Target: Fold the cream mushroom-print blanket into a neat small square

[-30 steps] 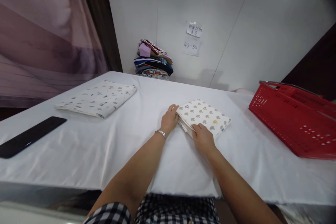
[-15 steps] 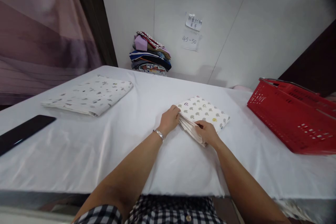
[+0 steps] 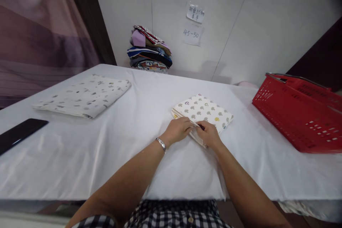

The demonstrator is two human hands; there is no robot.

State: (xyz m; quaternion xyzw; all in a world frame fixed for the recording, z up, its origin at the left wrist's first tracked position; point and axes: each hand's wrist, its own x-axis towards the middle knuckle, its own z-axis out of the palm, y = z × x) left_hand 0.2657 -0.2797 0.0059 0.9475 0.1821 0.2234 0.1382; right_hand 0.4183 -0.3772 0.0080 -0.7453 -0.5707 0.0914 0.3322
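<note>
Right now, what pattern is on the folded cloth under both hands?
Cream folded cloth printed with small grey shapes and a few coloured ones; the head view shows it.

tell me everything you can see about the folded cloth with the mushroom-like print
The folded cloth is cream fabric printed with grey shapes plus a few purple and yellow ones. It lies flat on the white table cover, folded into a rough square of several layers, angled to the table edge. The left hand and right hand both grip its near corner, fingers at the layered edge.
</note>
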